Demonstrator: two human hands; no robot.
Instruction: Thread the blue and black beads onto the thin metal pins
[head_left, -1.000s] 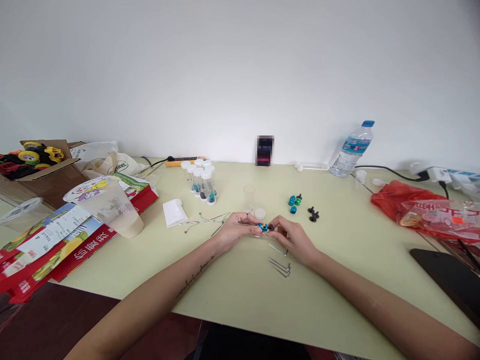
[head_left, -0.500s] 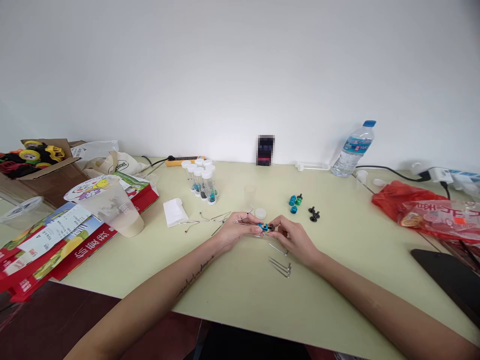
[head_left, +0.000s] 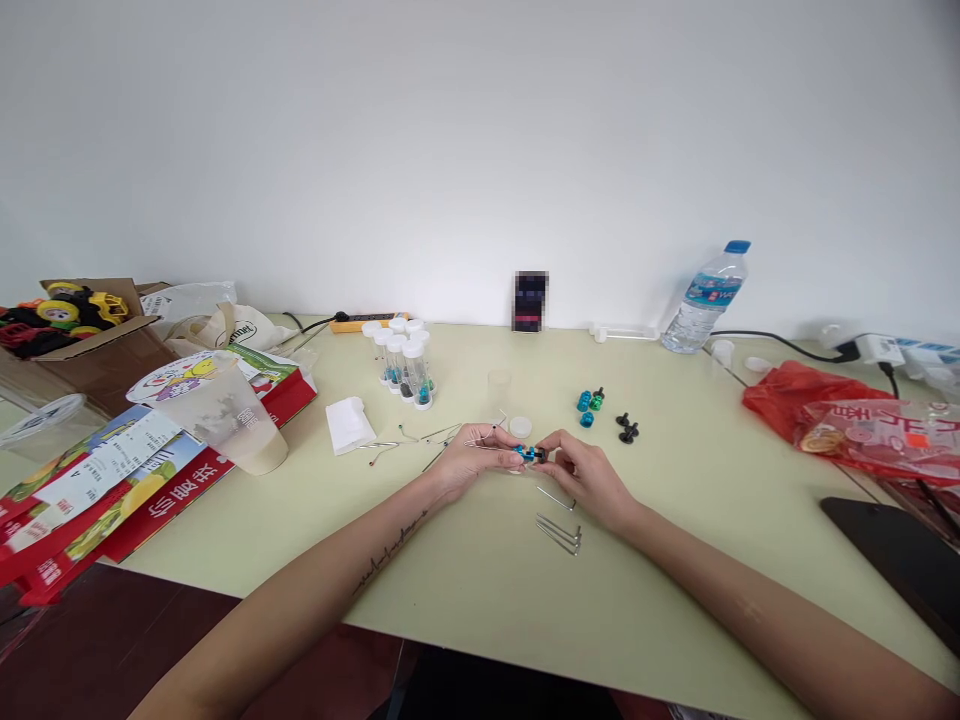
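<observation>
Between the fingertips of my left hand (head_left: 474, 460) is a small blue part (head_left: 523, 453), and a thin metal rod also passes by these fingers. My right hand (head_left: 581, 473) pinches a small black piece (head_left: 540, 455) against the blue part's right end. Just behind the hands lie a round white cap (head_left: 520, 427) and a clear container (head_left: 499, 390). Several bent metal rods (head_left: 559, 532) rest below my right hand. Blue and green parts (head_left: 586, 402) and black pieces (head_left: 628, 432) lie to the right. Thin rods with coloured tips (head_left: 386, 448) are left of my left hand.
White-capped tubes (head_left: 416, 375) stand behind a white paper (head_left: 349, 425). At the left are a drink cup (head_left: 247, 430), red packaging (head_left: 180, 480) and a cardboard box (head_left: 97, 370). A water bottle (head_left: 705, 300), red bag (head_left: 795, 400) and black object (head_left: 892, 560) occupy the right.
</observation>
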